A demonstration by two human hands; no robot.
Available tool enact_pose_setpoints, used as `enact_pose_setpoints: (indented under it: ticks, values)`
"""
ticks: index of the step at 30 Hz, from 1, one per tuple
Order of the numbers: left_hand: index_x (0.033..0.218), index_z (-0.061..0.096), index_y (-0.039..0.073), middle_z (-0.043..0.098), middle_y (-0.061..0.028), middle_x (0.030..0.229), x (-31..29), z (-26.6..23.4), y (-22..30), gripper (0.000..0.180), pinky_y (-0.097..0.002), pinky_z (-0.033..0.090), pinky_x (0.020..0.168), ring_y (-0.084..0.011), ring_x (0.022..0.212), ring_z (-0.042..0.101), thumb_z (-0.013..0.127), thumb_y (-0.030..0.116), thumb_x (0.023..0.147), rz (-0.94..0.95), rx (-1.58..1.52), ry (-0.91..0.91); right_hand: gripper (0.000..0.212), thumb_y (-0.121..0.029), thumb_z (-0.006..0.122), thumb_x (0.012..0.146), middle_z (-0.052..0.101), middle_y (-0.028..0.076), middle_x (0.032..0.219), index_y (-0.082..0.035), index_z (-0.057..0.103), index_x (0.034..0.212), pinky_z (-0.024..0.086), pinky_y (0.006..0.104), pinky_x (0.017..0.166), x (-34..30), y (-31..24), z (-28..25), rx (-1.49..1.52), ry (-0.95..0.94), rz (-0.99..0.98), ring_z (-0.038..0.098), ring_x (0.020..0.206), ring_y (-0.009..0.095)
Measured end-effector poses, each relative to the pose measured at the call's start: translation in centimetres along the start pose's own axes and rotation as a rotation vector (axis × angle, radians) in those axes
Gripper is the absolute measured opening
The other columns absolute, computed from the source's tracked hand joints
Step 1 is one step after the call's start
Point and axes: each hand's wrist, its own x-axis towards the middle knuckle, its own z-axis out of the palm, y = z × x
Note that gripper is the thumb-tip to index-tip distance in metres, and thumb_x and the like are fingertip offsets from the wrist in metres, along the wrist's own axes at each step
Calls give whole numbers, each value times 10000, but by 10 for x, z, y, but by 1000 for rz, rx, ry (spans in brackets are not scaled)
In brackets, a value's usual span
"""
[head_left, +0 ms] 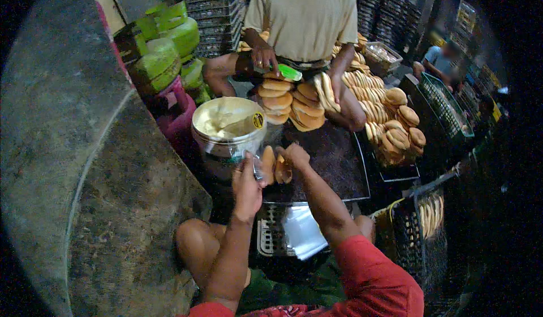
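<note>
My left hand [247, 187] is closed on a clear plastic bag [258, 169], just in front of a white bucket [212, 141] smeared with pale cream. Beside the bag, one bread roll [268, 164] lies on the dark tray. My right hand [297, 155] has its fingers bent down onto another bread roll [284, 171], gripping its far end. Across from me, a person's hand [263, 54] holds a bright green-bladed spreader [290, 72] over stacked flat buns [275, 101]. That person's other hand supports several upright bread pieces [326, 92].
A dark tray [334, 164] spans the space between us. Clear plastic sleeves [305, 233] lie on a black crate [271, 239] by my knees. Rows of bread [367, 91] fill a tray at right. Green gas cylinders [161, 57] and stacked crates [210, 17] stand behind.
</note>
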Motion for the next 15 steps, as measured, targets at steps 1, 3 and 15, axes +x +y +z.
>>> enact_pose_setpoints:
  ticks: [1, 3, 15]
  values:
    - [893, 574, 111, 551, 19, 733, 0, 0, 1, 204, -246, 392, 477, -86, 538, 491, 569, 287, 996, 56, 54, -119, 564, -523, 609, 855, 679, 205, 1123, -14, 676, 1090, 538, 472, 840, 16, -1, 13, -139, -84, -63, 670, 1013, 360]
    - [935, 595, 107, 567, 18, 748, 0, -3, 3, 173, -240, 401, 481, -81, 564, 505, 575, 269, 993, 58, 59, -120, 518, -461, 628, 842, 696, 202, 1060, 1, 692, 1065, 544, 465, 800, 37, 12, 23, -355, -239, -149, 689, 958, 340]
    - [1156, 577, 113, 634, -68, 1157, 47, -30, -107, 487, -355, 548, 711, -212, 1054, 610, 683, 496, 875, -183, -1, 481, 593, -57, 627, 813, 590, 160, 1135, -29, 416, 1367, 631, 454, 696, -169, 117, -42, 1560, -122, -217, 665, 873, 277]
